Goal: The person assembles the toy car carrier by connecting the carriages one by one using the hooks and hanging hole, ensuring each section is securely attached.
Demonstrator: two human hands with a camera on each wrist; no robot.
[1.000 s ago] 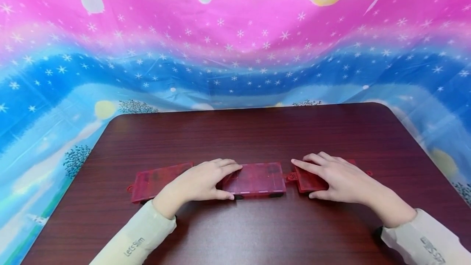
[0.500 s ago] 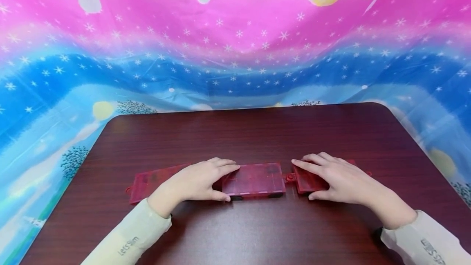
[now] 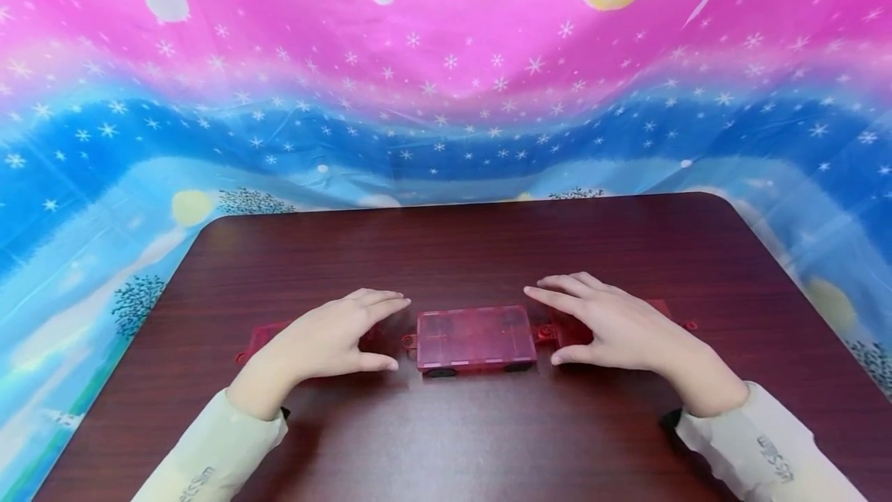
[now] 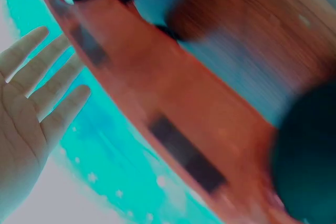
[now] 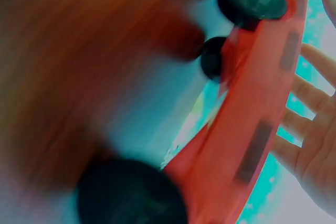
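Note:
A translucent red toy car base [image 3: 476, 338] with black wheels sits in the middle of the table. Round link tabs show at both its ends. On the left, another red car [image 3: 265, 335] lies mostly hidden beneath my left hand [image 3: 331, 335], whose fingers are extended. My right hand [image 3: 613, 324] hovers with spread fingers over the right red car [image 3: 567, 329], covering most of it; the head view does not show whether it touches. In the left wrist view, straight fingers stand beyond a red car side [image 4: 136, 72]. The right wrist view shows a red car [image 5: 241, 114] before relaxed fingers.
The dark wood table [image 3: 460, 254] has rounded far corners. A pink and blue snowflake cloth [image 3: 446, 99] hangs behind and at both sides. A small link tab [image 3: 691, 325] sticks out at the right car's outer end.
My left hand has moved left off the middle car, baring its left link tab. My right hand has shifted left and away from me. The middle and right cars stay nearly in place.

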